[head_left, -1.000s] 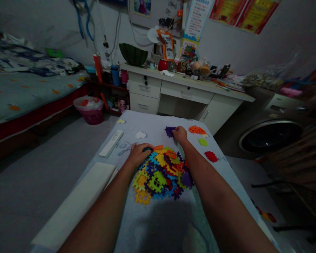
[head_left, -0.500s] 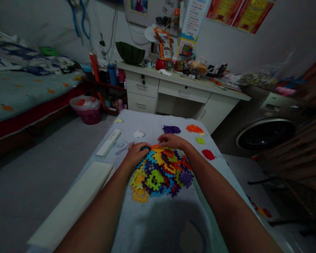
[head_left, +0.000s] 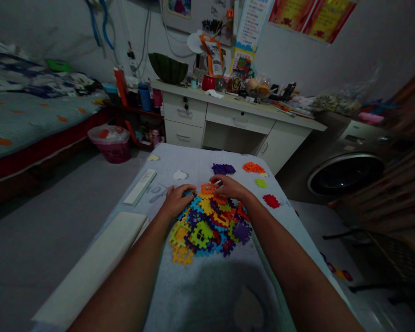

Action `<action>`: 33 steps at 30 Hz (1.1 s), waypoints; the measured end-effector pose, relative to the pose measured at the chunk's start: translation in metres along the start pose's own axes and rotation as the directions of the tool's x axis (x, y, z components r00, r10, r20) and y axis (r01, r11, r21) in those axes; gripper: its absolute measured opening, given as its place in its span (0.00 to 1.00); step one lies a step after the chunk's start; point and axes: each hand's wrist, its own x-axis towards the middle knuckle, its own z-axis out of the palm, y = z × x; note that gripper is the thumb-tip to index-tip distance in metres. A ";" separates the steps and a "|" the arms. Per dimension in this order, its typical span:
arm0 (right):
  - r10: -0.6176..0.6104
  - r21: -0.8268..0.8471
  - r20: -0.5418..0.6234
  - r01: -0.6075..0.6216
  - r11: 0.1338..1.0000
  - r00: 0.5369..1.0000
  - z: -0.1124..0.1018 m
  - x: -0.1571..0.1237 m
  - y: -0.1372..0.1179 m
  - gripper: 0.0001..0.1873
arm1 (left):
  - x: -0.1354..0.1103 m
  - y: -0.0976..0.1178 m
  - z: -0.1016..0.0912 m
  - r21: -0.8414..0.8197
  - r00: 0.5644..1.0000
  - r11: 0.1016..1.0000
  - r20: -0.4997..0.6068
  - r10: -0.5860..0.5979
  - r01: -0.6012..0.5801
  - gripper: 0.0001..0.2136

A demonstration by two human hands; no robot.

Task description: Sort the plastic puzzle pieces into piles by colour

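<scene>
A heap of colourful toothed plastic building pieces (head_left: 201, 234) lies on the cloth-covered table. My left hand (head_left: 177, 201) rests at the heap's far left edge, fingers stretched forward and thumb apart, with a blue piece (head_left: 189, 194) beside its fingers. Across from it, my right hand (head_left: 231, 188) reaches over the far side, its fingers curved and spread. An orange piece with an opening in its middle (head_left: 208, 188) is right by those fingertips; I cannot make out a firm grip on it.
Beyond the heap lie sorted clusters: purple pieces (head_left: 223, 169), orange pieces (head_left: 253, 167), red pieces (head_left: 271, 201) and a green piece (head_left: 261, 183). A long pale box (head_left: 93, 265) and a narrower one (head_left: 140, 186) line the table's left side. A white desk (head_left: 240, 117) stands behind.
My right hand has drawn slightly back and its fingers have opened, so more of the orange piece shows. My left hand has barely shifted. The whole view has moved a little.
</scene>
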 end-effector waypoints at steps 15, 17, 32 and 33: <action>0.017 -0.197 -0.459 -0.120 0.973 0.888 -0.062 -0.027 0.075 0.25 | 0.003 -0.009 0.004 -0.008 1.000 1.000 0.006 0.009 -0.009 0.17; 0.056 -0.190 -0.564 -0.196 0.962 0.824 -0.077 -0.023 0.091 0.24 | 0.003 -0.009 0.003 -0.002 1.000 1.000 0.008 0.010 -0.010 0.17; 0.206 -0.114 -0.847 -0.546 0.830 0.491 -0.118 0.008 0.146 0.10 | 0.003 -0.008 0.002 0.029 1.000 1.000 0.017 0.004 -0.005 0.18; 0.193 -0.126 -0.849 -0.543 0.830 0.492 -0.119 0.011 0.146 0.09 | 0.003 -0.008 0.002 0.030 1.000 1.000 0.018 0.004 -0.004 0.18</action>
